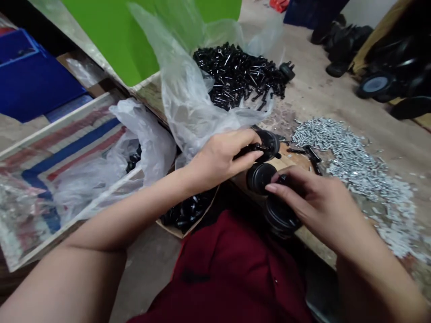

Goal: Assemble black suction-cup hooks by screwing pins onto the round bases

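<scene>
Near the work surface's front edge, my left hand (225, 154) is closed, thumb and fingers pinching a slim black part. A round black wheel-like piece (269, 146) touches its fingertips. My right hand (313, 197) is closed too, with a small dark piece (282, 179) at its thumb and fingertips; the curled fingers hide most of it. Between the hands stands a black round cap-like piece (261, 177). Below the right hand is a larger black round piece (281, 215), partly covered by the fingers. A few loose black parts (313, 154) lie just beyond.
A heap of slim black parts (235, 74) lies by clear plastic sheeting (188, 98). Silver pins (340, 139) spread across the right. A green panel (111, 40) rises behind. A box of black pieces (188, 211) and a white-rimmed tray (60, 116) sit left.
</scene>
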Demonstrator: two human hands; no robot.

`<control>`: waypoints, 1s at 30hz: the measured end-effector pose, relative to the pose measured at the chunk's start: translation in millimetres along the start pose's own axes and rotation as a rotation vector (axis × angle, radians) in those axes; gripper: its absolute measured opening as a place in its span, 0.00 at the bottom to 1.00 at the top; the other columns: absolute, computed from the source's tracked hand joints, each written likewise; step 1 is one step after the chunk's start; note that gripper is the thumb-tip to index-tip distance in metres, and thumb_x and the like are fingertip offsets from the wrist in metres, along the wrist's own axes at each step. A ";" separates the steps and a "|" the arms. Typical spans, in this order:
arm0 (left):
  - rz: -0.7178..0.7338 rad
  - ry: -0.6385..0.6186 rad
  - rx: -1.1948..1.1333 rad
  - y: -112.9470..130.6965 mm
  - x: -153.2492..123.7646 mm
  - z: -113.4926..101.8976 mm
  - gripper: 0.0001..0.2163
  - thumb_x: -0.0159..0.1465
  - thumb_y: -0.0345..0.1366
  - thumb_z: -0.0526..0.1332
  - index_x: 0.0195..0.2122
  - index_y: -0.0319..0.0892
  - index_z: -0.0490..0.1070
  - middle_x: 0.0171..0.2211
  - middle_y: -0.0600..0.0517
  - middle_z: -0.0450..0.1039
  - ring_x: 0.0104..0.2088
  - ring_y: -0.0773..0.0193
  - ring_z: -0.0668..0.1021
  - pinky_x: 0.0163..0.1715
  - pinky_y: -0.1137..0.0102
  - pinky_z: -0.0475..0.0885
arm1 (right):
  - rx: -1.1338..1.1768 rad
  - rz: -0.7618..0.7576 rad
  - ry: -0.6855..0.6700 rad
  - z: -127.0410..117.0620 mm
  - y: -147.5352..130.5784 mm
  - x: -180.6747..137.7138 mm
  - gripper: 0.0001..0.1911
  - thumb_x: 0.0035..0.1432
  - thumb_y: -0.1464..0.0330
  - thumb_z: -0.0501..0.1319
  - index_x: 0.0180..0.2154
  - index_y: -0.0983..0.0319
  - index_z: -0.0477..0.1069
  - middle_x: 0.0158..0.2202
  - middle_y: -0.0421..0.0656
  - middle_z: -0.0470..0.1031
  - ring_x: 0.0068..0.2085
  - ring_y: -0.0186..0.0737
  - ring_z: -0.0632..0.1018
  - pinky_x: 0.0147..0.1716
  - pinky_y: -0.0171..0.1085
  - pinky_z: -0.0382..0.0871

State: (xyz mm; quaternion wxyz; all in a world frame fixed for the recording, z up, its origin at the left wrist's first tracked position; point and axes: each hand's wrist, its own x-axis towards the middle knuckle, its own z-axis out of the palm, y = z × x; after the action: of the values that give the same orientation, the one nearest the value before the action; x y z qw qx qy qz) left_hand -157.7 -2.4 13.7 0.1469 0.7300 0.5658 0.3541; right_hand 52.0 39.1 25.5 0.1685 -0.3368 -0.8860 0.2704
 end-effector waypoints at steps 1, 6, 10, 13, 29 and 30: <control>-0.059 0.045 -0.053 7.8 -14.0 -10.7 0.09 0.63 0.36 0.57 0.42 0.41 0.72 0.37 0.52 0.76 0.38 0.64 0.76 0.41 0.71 0.68 | 0.089 -0.008 -0.021 0.5 -8.8 -3.2 0.07 0.57 0.62 0.61 0.31 0.59 0.71 0.20 0.35 0.69 0.19 0.32 0.68 0.18 0.32 0.58; -0.403 0.106 -0.226 27.0 -94.1 -47.5 0.07 0.60 0.37 0.61 0.38 0.44 0.75 0.31 0.55 0.76 0.28 0.67 0.75 0.31 0.74 0.68 | 0.421 0.074 -0.358 34.5 -41.2 -8.6 0.08 0.58 0.62 0.61 0.31 0.60 0.71 0.26 0.37 0.73 0.26 0.32 0.73 0.24 0.31 0.65; -0.725 0.130 -0.291 -6.2 -162.0 -36.1 0.09 0.61 0.40 0.59 0.37 0.43 0.74 0.30 0.54 0.75 0.28 0.66 0.74 0.29 0.74 0.67 | 0.409 0.132 -0.575 106.3 -50.0 1.5 0.05 0.57 0.66 0.62 0.30 0.60 0.69 0.20 0.34 0.67 0.22 0.30 0.69 0.23 0.30 0.62; -0.973 0.251 -0.281 -46.5 -215.3 -9.8 0.11 0.60 0.44 0.59 0.37 0.42 0.73 0.31 0.53 0.74 0.32 0.64 0.74 0.33 0.72 0.68 | 0.397 0.233 -0.745 173.1 -54.6 10.1 0.02 0.58 0.68 0.60 0.33 0.60 0.67 0.16 0.32 0.63 0.17 0.30 0.69 0.17 0.28 0.61; -1.444 0.142 -0.148 -168.6 -331.9 161.6 0.15 0.64 0.39 0.58 0.51 0.40 0.66 0.50 0.45 0.68 0.45 0.58 0.75 0.43 0.58 0.73 | 0.219 0.196 -0.754 301.0 -15.6 25.7 0.14 0.61 0.64 0.58 0.46 0.64 0.68 0.46 0.46 0.72 0.44 0.40 0.75 0.44 0.46 0.71; -1.443 0.117 -0.136 -172.4 -332.3 167.5 0.15 0.64 0.39 0.58 0.51 0.40 0.66 0.50 0.45 0.68 0.45 0.58 0.75 0.43 0.57 0.73 | 0.240 0.205 -0.714 291.2 -12.0 26.6 0.12 0.61 0.65 0.58 0.44 0.64 0.69 0.44 0.45 0.73 0.43 0.39 0.75 0.44 0.45 0.71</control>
State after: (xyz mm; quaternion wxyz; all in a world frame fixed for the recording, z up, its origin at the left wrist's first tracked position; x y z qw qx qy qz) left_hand -203.9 -225.8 -327.2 0.3585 0.1443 0.8900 0.2420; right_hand -113.2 -56.5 -196.4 -0.1400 -0.2863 -0.8127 0.4877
